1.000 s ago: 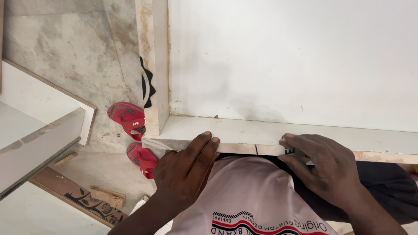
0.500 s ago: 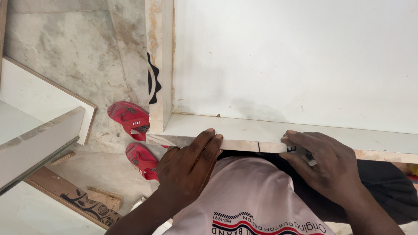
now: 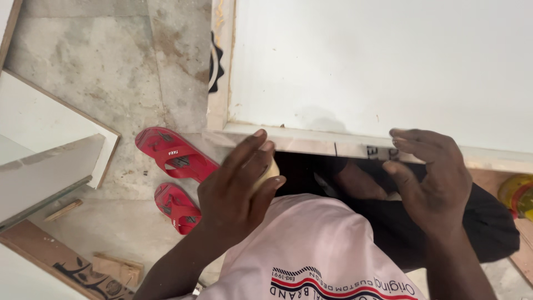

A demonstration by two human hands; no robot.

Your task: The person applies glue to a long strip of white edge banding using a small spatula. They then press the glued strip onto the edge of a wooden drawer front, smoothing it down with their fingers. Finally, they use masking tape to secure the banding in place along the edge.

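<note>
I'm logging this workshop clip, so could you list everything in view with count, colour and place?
Board: one, white, top right, with a pale edge strip along its near side.
Sandals: two, red, on the floor left of the person.
Floor: grey concrete, top left.
Panels: two or so, white, far left.
Wood offcuts: a few, brown, bottom left.
Round thing: one, yellow and red, right edge, cut off.
Shirt: one, pale pink, bottom centre.
Left hand: at the board's edge, holding something pale.
Right hand: fingertips on the edge strip.
</note>
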